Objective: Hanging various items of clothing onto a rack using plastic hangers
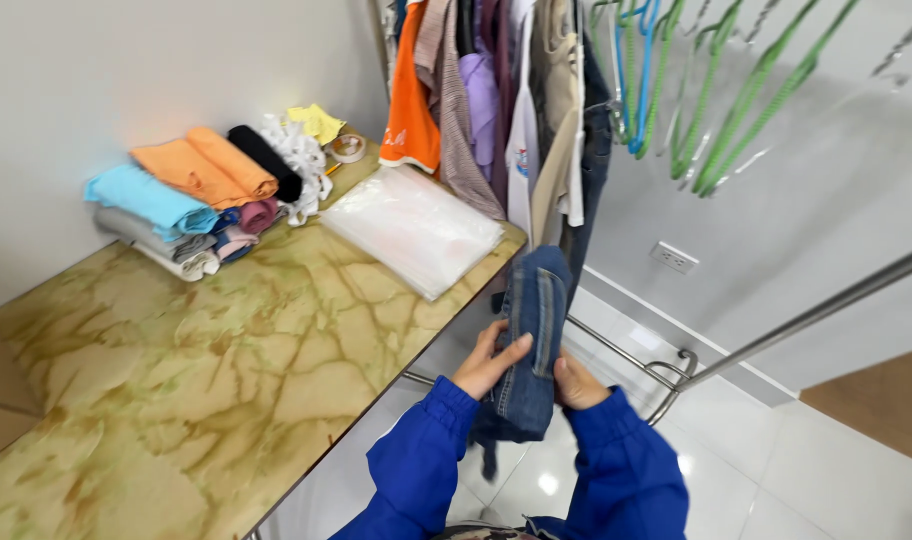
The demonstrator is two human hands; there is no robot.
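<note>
The left hand has its fingers wrapped over the front of a folded pair of blue jeans, and the right hand pinches them from behind. The jeans hang in the air, past the near right edge of the marble surface, over the white floor. A loose end dangles low, so the fold could slip open and drop. Just to the left lies a slippery stack of clear plastic bags; a bump might slide it off. Far left sits a pile of folded clothes.
</note>
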